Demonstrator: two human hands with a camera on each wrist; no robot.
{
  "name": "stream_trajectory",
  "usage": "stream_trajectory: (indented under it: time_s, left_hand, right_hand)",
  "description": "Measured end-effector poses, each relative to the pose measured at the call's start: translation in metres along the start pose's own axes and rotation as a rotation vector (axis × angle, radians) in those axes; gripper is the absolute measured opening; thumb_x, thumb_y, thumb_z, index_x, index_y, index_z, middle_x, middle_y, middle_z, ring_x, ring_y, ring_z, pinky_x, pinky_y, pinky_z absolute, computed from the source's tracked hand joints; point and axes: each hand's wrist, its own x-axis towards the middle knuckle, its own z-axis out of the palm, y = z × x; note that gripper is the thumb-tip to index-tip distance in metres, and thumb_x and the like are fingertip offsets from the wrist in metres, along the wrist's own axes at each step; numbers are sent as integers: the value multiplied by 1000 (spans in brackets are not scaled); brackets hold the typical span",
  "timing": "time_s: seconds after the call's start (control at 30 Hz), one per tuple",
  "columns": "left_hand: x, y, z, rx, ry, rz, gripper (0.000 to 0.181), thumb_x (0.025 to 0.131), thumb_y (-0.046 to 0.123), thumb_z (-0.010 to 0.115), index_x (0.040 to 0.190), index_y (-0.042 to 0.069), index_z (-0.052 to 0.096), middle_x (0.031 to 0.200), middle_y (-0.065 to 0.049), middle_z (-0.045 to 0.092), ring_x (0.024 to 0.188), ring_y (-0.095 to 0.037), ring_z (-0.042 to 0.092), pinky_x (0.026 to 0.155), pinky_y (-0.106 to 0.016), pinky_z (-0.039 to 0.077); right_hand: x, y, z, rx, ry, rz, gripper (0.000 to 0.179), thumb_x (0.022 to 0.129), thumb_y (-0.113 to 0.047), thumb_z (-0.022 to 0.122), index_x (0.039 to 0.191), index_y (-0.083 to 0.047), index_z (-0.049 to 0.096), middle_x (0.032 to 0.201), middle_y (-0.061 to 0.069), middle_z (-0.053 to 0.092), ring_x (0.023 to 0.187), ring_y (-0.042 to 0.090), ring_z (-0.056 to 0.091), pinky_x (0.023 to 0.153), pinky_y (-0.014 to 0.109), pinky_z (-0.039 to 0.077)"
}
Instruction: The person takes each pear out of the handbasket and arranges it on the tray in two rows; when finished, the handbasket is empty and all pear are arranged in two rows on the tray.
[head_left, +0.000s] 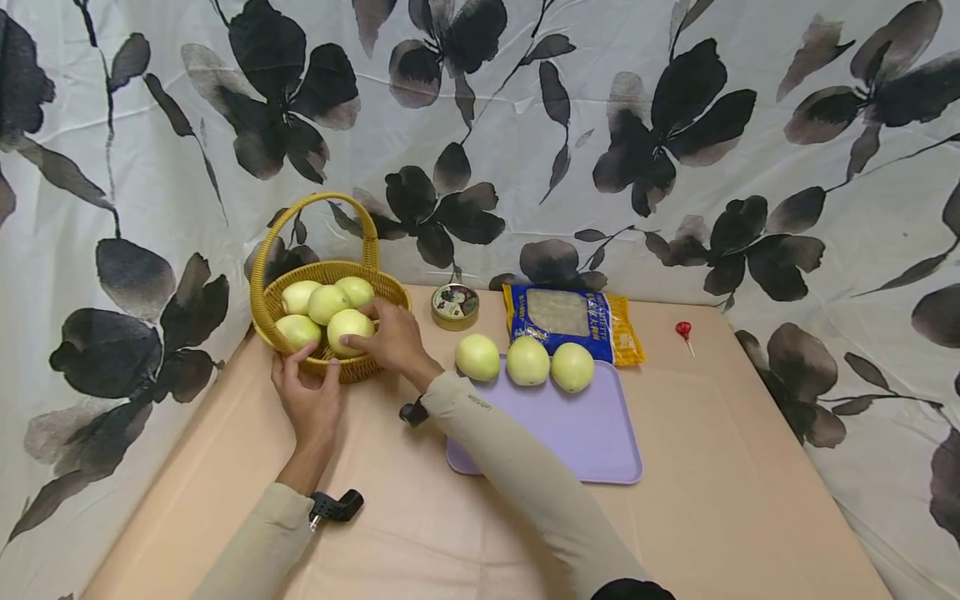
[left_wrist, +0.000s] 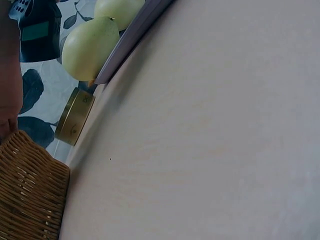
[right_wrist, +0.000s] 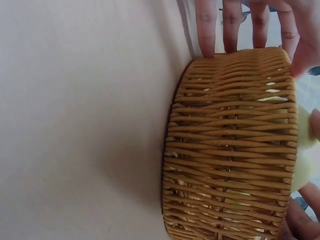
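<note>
A woven wicker basket (head_left: 352,372) with a tall handle holds several pale yellow-green onions (head_left: 327,304). At its front left, my left hand (head_left: 309,400) rests its fingertips against the wicker wall. The right wrist view shows these fingers (right_wrist: 232,25) nearly straight, touching the basket's side. Over the basket's right rim reaches my right hand (head_left: 396,342), its thumb and fingers around an onion (head_left: 349,332) at the front of the pile. The palm side of this hand is hidden.
A purple tray (head_left: 555,442) stands right of the basket, with three onions (head_left: 527,362) along its back edge. Behind it lies a blue and yellow packet (head_left: 570,321). A round tin (head_left: 454,307) sits between basket and packet; a small red-headed item (head_left: 684,331) lies far right.
</note>
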Motion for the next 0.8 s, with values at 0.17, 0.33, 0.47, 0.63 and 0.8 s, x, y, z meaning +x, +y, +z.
stream_trajectory:
  time_s: [0.17, 0.33, 0.47, 0.63, 0.8]
  left_hand:
    - [1, 0, 1, 16, 4, 4, 43, 92, 0, 66, 134, -8, 62, 174, -21, 17, 165, -31, 12, 134, -38, 13]
    - [1, 0, 1, 26, 2, 1, 43, 91, -1, 68, 133, -8, 62, 174, -20, 18, 165, -30, 13, 134, -39, 14]
    - [4, -8, 0, 47, 4, 3, 43, 91, 0, 69, 134, -5, 63, 174, -18, 18, 165, -29, 13, 134, -39, 14]
    - [10, -26, -1, 85, 4, 0, 44, 92, 3, 69, 135, 0, 64, 175, -14, 18, 165, -27, 14, 134, -37, 12]
    - [14, -36, -4, 86, -1, -8, 44, 92, 4, 70, 136, 1, 64, 176, -11, 18, 165, -25, 14, 133, -36, 13]
  right_hand:
    - [-5, 0, -3, 103, 48, 1, 57, 87, -42, 88, 133, -16, 67, 132, -2, 75, 115, 17, 72, 95, 28, 53]
    - [-10, 0, -7, 179, 76, -11, 58, 87, -39, 88, 135, -17, 67, 132, -2, 75, 115, 17, 73, 93, 25, 55]
    - [-14, -1, -13, 211, 88, -18, 57, 87, -39, 89, 135, -18, 67, 132, -3, 75, 113, 13, 73, 93, 23, 54]
    - [-21, -1, -21, 269, 88, -15, 58, 86, -37, 89, 136, -18, 67, 134, -2, 74, 115, 13, 74, 91, 21, 56]
    - [-28, 1, -31, 330, 113, -27, 59, 85, -36, 91, 135, -16, 68, 131, -1, 75, 112, 15, 73, 90, 22, 56]
